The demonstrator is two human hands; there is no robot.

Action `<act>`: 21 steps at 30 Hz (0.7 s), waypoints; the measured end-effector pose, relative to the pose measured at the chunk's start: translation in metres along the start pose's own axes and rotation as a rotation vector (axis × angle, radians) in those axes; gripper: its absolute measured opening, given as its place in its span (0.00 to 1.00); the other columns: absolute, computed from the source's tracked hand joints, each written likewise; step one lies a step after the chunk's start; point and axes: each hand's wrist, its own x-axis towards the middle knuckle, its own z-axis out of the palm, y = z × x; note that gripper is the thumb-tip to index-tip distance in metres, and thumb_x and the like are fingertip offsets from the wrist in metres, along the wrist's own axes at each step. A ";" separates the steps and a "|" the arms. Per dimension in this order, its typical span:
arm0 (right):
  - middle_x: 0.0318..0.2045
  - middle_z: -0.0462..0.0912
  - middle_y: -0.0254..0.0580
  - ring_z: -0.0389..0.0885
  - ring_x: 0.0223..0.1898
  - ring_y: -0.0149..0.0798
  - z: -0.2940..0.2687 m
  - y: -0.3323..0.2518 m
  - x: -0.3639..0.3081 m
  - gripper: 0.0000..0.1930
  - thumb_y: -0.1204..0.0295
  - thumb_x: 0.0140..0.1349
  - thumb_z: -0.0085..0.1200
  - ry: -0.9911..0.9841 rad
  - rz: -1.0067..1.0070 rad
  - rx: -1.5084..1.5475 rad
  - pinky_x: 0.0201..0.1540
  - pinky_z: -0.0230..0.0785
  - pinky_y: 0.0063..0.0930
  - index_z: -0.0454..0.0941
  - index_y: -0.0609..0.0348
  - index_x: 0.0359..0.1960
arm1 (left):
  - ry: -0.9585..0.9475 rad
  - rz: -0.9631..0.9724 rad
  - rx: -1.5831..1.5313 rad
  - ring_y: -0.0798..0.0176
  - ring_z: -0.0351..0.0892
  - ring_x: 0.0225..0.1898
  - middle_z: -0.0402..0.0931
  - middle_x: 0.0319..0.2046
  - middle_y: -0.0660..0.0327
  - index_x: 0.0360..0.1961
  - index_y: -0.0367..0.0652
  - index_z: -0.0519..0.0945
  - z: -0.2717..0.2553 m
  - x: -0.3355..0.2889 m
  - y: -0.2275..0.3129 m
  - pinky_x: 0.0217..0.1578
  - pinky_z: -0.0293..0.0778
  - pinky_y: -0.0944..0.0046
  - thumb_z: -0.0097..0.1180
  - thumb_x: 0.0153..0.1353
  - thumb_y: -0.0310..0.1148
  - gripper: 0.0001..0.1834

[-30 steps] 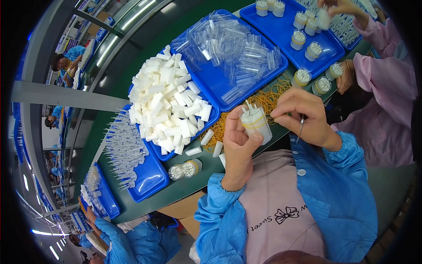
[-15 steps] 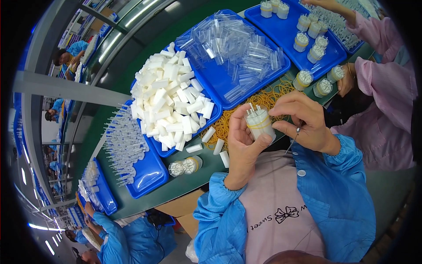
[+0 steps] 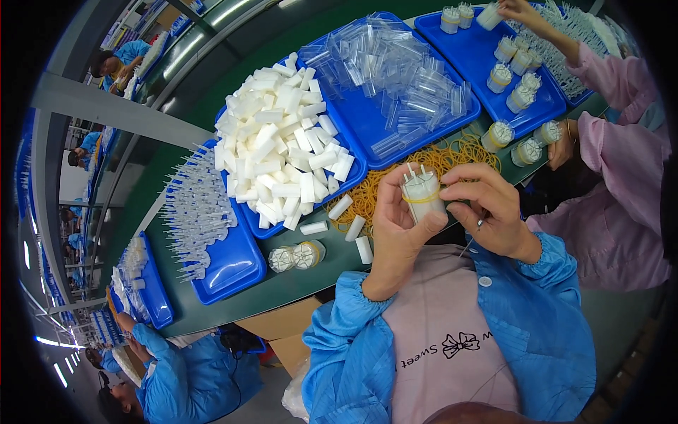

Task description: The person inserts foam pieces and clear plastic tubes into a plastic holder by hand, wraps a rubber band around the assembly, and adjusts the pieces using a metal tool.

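Observation:
My left hand [image 3: 397, 230] is closed around a bundle of clear tubes and white pieces [image 3: 425, 206], held upright in front of my chest. Thin white stems poke out of its top, and a yellow rubber band [image 3: 422, 198] circles its upper part. Beside the bundle's right side, my right hand [image 3: 489, 210] has its fingers curled, with the fingertips close to the band. A thin metal rod [image 3: 467, 247] sticks out below those fingers; its exact kind is unclear. Loose yellow rubber bands [image 3: 452, 155] lie in a heap just beyond both hands.
Blue trays hold white foam-like blocks [image 3: 279, 148], clear plastic tubes [image 3: 395, 78] and white stemmed parts [image 3: 194, 212]. Two finished-looking bundles [image 3: 296, 256] stand at left on the green table [image 3: 311, 279]. At right, a co-worker in pink [image 3: 600, 141] handles similar bundles by another blue tray [image 3: 466, 56].
The yellow band, earlier spread in separate loops on the bundle, now sits as one narrow ring. My right hand has lowered slightly. The co-worker's hand now holds a bundle above the tray.

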 end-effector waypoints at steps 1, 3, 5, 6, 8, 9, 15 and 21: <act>0.41 0.80 0.44 0.82 0.37 0.42 -0.001 -0.001 -0.002 0.17 0.82 0.52 0.61 -0.001 0.000 -0.001 0.34 0.75 0.28 0.80 0.58 0.45 | -0.001 0.000 -0.002 0.65 0.69 0.56 0.67 0.53 0.60 0.61 0.42 0.61 0.000 0.000 0.000 0.57 0.67 0.65 0.72 0.49 0.29 0.41; 0.42 0.80 0.44 0.82 0.37 0.41 -0.003 -0.004 -0.006 0.15 0.81 0.54 0.60 -0.012 0.214 0.120 0.34 0.75 0.27 0.80 0.59 0.45 | -0.030 0.016 -0.015 0.65 0.69 0.56 0.67 0.53 0.60 0.61 0.42 0.61 0.001 -0.001 -0.001 0.57 0.67 0.65 0.72 0.49 0.28 0.41; 0.42 0.80 0.44 0.82 0.36 0.40 -0.001 -0.007 0.000 0.15 0.81 0.54 0.59 0.012 0.162 0.055 0.32 0.74 0.26 0.80 0.59 0.45 | -0.029 0.013 -0.010 0.65 0.69 0.56 0.67 0.53 0.60 0.61 0.42 0.61 0.001 0.000 -0.002 0.57 0.67 0.65 0.72 0.49 0.28 0.41; 0.41 0.80 0.45 0.82 0.35 0.40 -0.001 -0.008 0.001 0.14 0.82 0.55 0.58 0.036 0.110 -0.011 0.31 0.74 0.25 0.80 0.59 0.45 | -0.029 0.011 -0.006 0.64 0.69 0.56 0.67 0.53 0.60 0.61 0.42 0.61 0.001 0.000 -0.002 0.57 0.67 0.65 0.72 0.49 0.28 0.41; 0.41 0.79 0.45 0.82 0.35 0.40 0.003 -0.001 0.000 0.14 0.82 0.56 0.58 0.039 0.029 -0.052 0.30 0.73 0.25 0.80 0.59 0.45 | -0.019 0.018 -0.006 0.64 0.69 0.56 0.67 0.54 0.60 0.61 0.42 0.61 0.001 0.000 -0.002 0.57 0.67 0.65 0.72 0.49 0.28 0.40; 0.41 0.79 0.45 0.81 0.35 0.39 0.004 0.002 -0.001 0.14 0.82 0.56 0.57 0.042 -0.054 -0.093 0.29 0.73 0.24 0.80 0.59 0.45 | -0.009 0.027 -0.006 0.64 0.69 0.57 0.67 0.54 0.60 0.61 0.42 0.61 0.001 0.001 -0.002 0.58 0.67 0.65 0.71 0.50 0.28 0.40; 0.40 0.78 0.41 0.78 0.29 0.33 -0.006 0.011 -0.001 0.15 0.83 0.55 0.57 -0.024 -0.072 -0.056 0.28 0.68 0.18 0.78 0.60 0.45 | 0.023 0.016 -0.015 0.64 0.69 0.58 0.67 0.58 0.58 0.64 0.39 0.60 0.003 0.000 0.002 0.60 0.64 0.64 0.69 0.52 0.28 0.40; 0.38 0.72 0.34 0.70 0.26 0.29 -0.036 0.007 0.006 0.18 0.73 0.59 0.58 -0.011 0.315 0.256 0.29 0.64 0.22 0.70 0.60 0.51 | 0.054 0.042 0.023 0.64 0.68 0.59 0.70 0.57 0.57 0.66 0.37 0.60 -0.006 0.003 0.003 0.60 0.63 0.64 0.61 0.60 0.32 0.35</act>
